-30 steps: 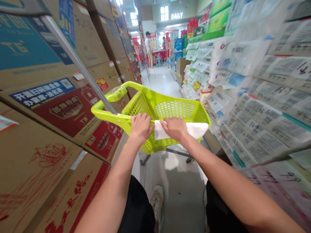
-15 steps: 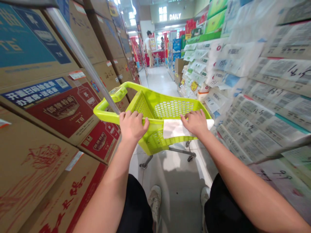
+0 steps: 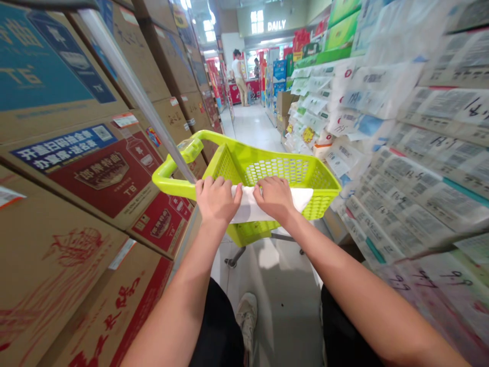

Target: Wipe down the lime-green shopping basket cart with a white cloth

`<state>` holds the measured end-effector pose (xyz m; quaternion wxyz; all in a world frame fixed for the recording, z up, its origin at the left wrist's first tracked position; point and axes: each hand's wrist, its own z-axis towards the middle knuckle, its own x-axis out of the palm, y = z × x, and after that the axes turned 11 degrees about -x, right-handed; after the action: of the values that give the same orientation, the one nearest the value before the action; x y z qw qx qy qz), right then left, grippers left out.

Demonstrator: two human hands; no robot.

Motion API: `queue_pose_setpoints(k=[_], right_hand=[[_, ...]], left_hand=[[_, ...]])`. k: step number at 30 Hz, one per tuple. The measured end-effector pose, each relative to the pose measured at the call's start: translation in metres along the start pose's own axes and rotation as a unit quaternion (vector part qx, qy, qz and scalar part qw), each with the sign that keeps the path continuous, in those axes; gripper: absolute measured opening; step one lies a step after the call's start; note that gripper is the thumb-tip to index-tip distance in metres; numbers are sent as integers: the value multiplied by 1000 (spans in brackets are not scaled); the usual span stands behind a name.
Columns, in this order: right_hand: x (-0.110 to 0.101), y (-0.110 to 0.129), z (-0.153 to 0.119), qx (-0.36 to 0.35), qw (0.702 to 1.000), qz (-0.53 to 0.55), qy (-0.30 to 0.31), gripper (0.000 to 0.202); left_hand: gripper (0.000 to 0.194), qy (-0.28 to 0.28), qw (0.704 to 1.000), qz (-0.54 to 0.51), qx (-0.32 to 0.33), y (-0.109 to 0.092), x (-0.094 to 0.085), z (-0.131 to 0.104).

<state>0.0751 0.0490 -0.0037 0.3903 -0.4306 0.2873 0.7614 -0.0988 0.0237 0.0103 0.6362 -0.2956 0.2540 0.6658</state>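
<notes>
Cloth (image 3: 248, 206) — under right hand (image 3: 274, 200); over basket rim (image 3: 326, 192)

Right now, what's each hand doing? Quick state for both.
Left hand: closed over the near green cart rim, fingertips hidden.
Right hand: closed over the white cloth on that rim.

Shop, supermarket kind. Cartons (image 3: 95, 171) stacked high along left, orange-edged tags (image 3: 125, 120) stuck on. Wrapped packs (image 3: 405, 178) piled along right, numbers (image 3: 456, 276) such as 9.9 handwritten on some. Shopping cart (image 3: 237, 165) set near on pale floor (image 3: 282, 311) of narrow aisle (image 3: 252, 125) formed between both stacks. At far end, white-lettered sign (image 3: 276, 25) mounted high, "DAILY" spelled out; red counter (image 3: 234, 94) seen below, blue boxes (image 3: 279, 69) stacked on right.
</notes>
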Motion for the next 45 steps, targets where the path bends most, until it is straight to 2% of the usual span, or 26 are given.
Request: queue_pose_setpoints(k=[3,7,12,15,18,25,28,31,37,40,42,45], right_hand=[[1,-6,3,7,1000,14,25,50],[3,-25,1,79,991,-7,104,67],[-7,-67,-9,142,976,-30,162,57],[-11,-82,-16,156,973,-47,166,53],[-9,-75,-19,130,981,-54,133,52],[0,-10,-1,77,995,16,64,70],[-2,3,4,71,995,43,61,66],[-7,-5,2,61,993,45,91,59],[-16,-57,-14,110,979,-15,170,62],[-19,-75,-23,137,973,-25,184,64],[-19,-77,-25,147,973,-28,176,67],[-17,-64,-20,154,974,-19,167,72]], left_hand=[[43,-3,1000,-4,-5,2,3,2],[43,-1,1000,-17,-25,7,4,5],[43,2,999,-18,-43,15,6,9],[42,5,999,-12,-39,16,6,9],[43,10,999,-4,-35,11,3,7],[47,16,1000,-5,-25,-8,-6,-1],[44,19,1000,-7,-17,-7,-6,-2],[41,18,1000,-2,-21,0,-4,1],[38,-1,999,-9,-42,15,4,7],[37,1,998,-25,-54,17,6,9],[37,0,998,-34,-60,14,7,8],[38,-8,997,-34,-63,5,6,6]])
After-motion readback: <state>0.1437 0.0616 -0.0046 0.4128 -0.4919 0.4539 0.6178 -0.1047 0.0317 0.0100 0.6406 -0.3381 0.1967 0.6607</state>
